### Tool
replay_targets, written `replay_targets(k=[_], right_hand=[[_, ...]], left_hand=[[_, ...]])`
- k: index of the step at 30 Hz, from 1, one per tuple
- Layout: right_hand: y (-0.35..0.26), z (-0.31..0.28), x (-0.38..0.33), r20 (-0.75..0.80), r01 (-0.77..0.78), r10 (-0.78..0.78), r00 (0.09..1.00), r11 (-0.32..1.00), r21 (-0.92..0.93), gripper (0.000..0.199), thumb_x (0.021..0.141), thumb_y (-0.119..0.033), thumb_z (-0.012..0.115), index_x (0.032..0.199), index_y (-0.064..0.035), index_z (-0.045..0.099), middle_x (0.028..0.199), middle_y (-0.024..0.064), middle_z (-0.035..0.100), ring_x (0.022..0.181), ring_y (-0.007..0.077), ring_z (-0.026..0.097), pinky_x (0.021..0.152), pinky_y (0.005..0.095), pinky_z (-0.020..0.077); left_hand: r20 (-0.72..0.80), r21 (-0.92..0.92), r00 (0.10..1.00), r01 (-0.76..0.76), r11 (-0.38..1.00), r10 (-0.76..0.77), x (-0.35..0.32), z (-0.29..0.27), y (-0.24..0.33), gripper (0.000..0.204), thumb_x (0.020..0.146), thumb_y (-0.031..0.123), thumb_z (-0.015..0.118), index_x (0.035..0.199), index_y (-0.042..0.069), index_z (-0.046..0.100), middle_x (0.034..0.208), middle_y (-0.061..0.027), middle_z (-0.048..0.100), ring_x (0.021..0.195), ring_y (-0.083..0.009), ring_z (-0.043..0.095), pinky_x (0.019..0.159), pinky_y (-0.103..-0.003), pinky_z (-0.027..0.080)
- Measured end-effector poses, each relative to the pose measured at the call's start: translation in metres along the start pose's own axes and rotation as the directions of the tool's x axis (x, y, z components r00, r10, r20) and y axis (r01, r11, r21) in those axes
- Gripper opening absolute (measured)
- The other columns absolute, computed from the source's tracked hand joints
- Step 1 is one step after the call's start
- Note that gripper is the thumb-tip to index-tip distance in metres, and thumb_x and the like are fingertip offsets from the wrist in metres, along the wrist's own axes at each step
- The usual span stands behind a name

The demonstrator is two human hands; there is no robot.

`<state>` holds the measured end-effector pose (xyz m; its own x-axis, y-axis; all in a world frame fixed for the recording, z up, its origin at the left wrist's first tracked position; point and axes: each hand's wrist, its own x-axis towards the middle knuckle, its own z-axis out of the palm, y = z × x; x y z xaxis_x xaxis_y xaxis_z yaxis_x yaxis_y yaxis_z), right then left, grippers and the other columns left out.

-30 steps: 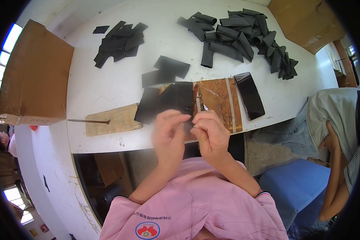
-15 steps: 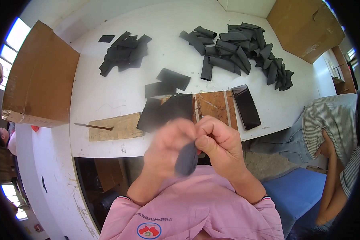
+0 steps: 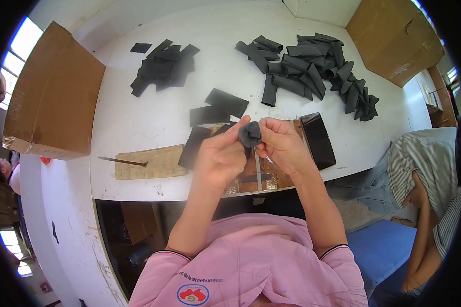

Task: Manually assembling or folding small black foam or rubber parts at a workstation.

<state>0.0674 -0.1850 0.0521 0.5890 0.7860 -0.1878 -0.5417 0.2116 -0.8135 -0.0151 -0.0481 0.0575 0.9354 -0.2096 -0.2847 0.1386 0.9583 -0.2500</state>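
Observation:
Over the table's front part, my left hand (image 3: 223, 157) and my right hand (image 3: 285, 145) hold a small dark grey fabric piece (image 3: 250, 134) between them. It looks like a rolled tube, its bunched end facing up. My left fingers close round its left side; my right thumb and fingers pinch its right edge. Beneath my hands lies a brown board (image 3: 258, 176) with tape strips, partly hidden. Just beyond and left of them are flat dark fabric pieces (image 3: 227, 102), some covered by my left hand.
A heap of rolled dark tubes (image 3: 305, 66) lies at the back right, a pile of flat pieces (image 3: 164, 66) at the back left. A phone (image 3: 318, 140) borders the board. Left are a wooden plank (image 3: 153, 162) with a metal rod and a cardboard box (image 3: 54, 92). Another person (image 3: 420, 163) is at right.
Both hands have moved forward, away from my body and over the board, with the fabric piece. Its bunched end now points up, and more of the board's near part shows.

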Motion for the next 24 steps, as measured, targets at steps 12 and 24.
replay_targets(k=[12, 24], right_hand=[[0.008, -0.003, -0.01, -0.119, 0.085, -0.148, 0.982, 0.904, -0.419, 0.019, 0.084, -0.021, 0.052, 0.08, -0.0025, 0.052, 0.066, 0.0013, 0.051, 0.057, 0.0077, 0.045, 0.051, 0.0208, 0.0361], [0.001, 0.005, -0.018, 0.41, 0.364, -0.511, 0.756, -0.192, -0.911, 0.015, 0.068, -0.015, 0.064, 0.069, -0.0035, 0.054, 0.063, 0.0061, 0.05, 0.062, 0.0219, 0.051, 0.05, 0.0322, 0.0412]], left_hand=[[0.525, 0.824, 0.671, -0.555, -0.115, 0.524, -0.005, -0.003, -0.021, 0.032, 0.081, 0.006, 0.056, 0.111, -0.001, 0.05, 0.097, -0.0084, 0.056, 0.083, -0.0105, 0.052, 0.071, -0.022, 0.044], [0.603, 0.746, 0.584, -0.654, -0.124, 0.544, -0.006, -0.033, -0.015, 0.008, 0.079, 0.001, 0.055, 0.086, -0.003, 0.057, 0.095, -0.01, 0.058, 0.089, -0.016, 0.053, 0.082, -0.027, 0.04]])
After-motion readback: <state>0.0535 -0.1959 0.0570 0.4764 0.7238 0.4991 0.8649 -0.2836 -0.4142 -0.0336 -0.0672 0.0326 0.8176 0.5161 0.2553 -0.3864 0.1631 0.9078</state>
